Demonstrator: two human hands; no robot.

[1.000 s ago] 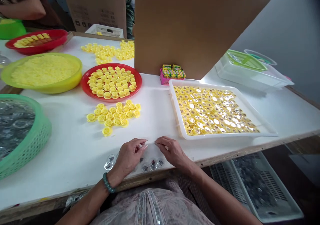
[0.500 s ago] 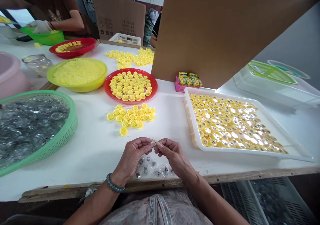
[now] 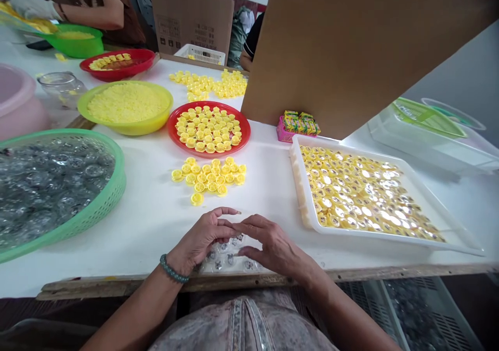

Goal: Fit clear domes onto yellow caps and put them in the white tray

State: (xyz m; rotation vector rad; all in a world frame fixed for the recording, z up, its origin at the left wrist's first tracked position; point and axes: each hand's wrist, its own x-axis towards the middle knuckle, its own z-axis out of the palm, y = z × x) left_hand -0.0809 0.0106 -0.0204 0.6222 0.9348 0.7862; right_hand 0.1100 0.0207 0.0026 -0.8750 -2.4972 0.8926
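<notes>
My left hand (image 3: 208,235), with a beaded bracelet on the wrist, is just in from the table's front edge. Its index finger stretches out apart from the others, and I see nothing held. My right hand (image 3: 267,239) reaches across from the other side, fingers straight and thumb apart, also holding nothing visible. The fingertips of the two hands meet or overlap. Beneath them lie several small clear domed pieces (image 3: 230,260) with dark printed figures, partly hidden by the hands. Beyond, small round yellow pieces (image 3: 211,177) lie loose on the white table.
A red plate (image 3: 248,141) of yellow pieces stands ahead. At right is a white tray (image 3: 374,235) of shiny yellow pieces; at left, a green basket (image 3: 117,184) of clear pieces. A cardboard panel (image 3: 331,49) rises beyond. A gloved co-worker's hand (image 3: 31,5) is at far left.
Both hands were pinching a small piece between their fingertips; now the fingers have spread and no piece shows. The co-worker's gloved hand has moved left and up. The view has shifted slightly.
</notes>
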